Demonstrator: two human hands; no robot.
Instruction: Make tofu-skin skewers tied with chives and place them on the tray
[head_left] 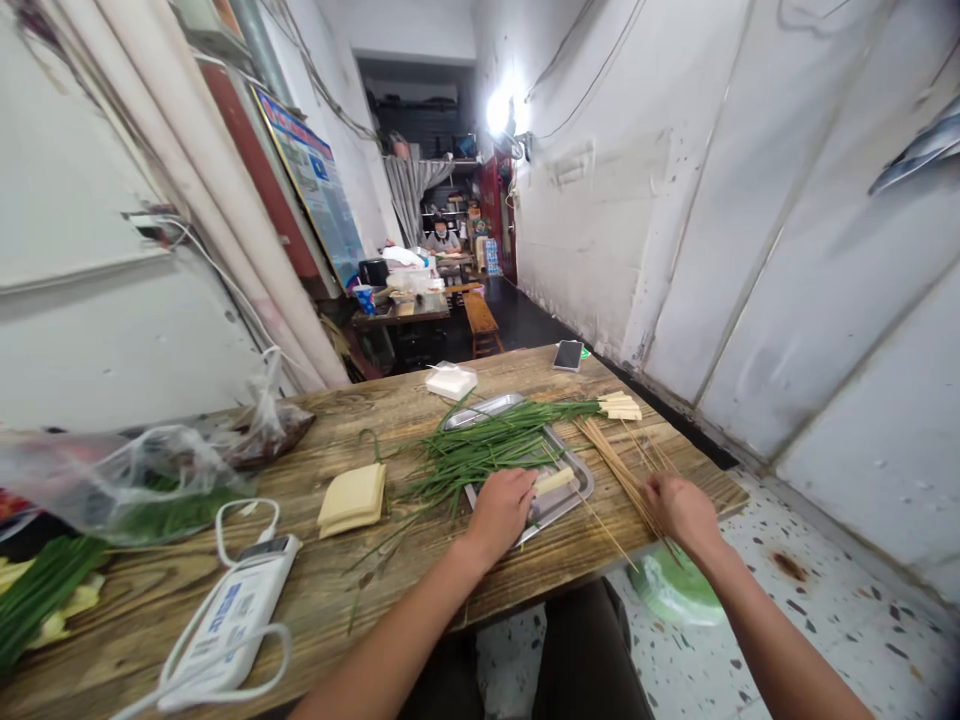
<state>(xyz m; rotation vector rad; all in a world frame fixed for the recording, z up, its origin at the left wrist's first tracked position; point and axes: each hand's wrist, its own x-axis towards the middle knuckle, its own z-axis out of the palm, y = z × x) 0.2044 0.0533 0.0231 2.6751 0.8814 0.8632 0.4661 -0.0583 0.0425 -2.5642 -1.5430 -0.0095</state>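
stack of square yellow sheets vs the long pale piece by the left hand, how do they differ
The stack is broad and squarish; the long pale piece is narrow.
The stack lies flat on the wooden table; the piece is over the metal tray.
No hand is near the stack; the left hand is right at the piece.
Both are pale yellow.

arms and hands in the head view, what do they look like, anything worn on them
Left hand and right hand are both ungloved; the forearms show no sleeves, watch or bracelet. Dark trousers cover the legs below.
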